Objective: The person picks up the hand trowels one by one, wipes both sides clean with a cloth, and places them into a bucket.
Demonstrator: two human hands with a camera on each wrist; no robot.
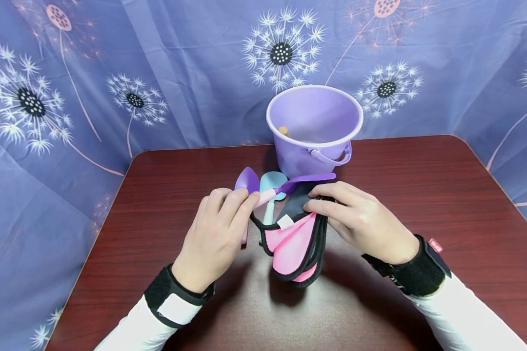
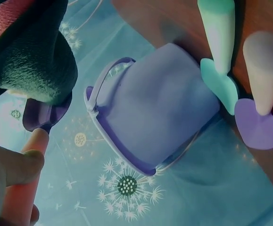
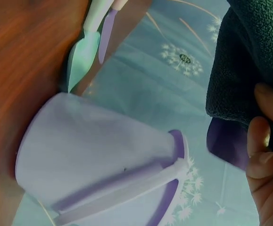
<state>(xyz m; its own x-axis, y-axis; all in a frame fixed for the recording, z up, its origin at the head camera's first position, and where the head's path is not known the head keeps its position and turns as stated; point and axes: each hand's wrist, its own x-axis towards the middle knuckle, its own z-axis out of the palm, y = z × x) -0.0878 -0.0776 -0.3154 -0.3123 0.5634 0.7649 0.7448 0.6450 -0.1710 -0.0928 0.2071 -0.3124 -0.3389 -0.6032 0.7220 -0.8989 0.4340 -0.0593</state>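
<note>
My left hand (image 1: 219, 234) grips the pink handle of a small purple hand trowel (image 1: 300, 181), its blade pointing right. The right hand (image 1: 357, 219) pinches a folded cloth (image 1: 290, 256), pink with black edging on one side and dark grey on the other. A white tag shows on its edge. In the left wrist view the grey side of the cloth (image 2: 37, 66) lies against the trowel's blade (image 2: 46, 115) and hides part of it. Behind the hands, a teal trowel (image 1: 272, 179) and a second purple trowel (image 1: 247, 178) lie on the table.
A purple bucket (image 1: 285, 156) stands at the table's back, its handle hanging down in front. A tan, rounded end of something (image 1: 283, 130) shows inside. The brown wooden table (image 1: 180, 170) meets a blue dandelion-print curtain (image 1: 202, 73) behind.
</note>
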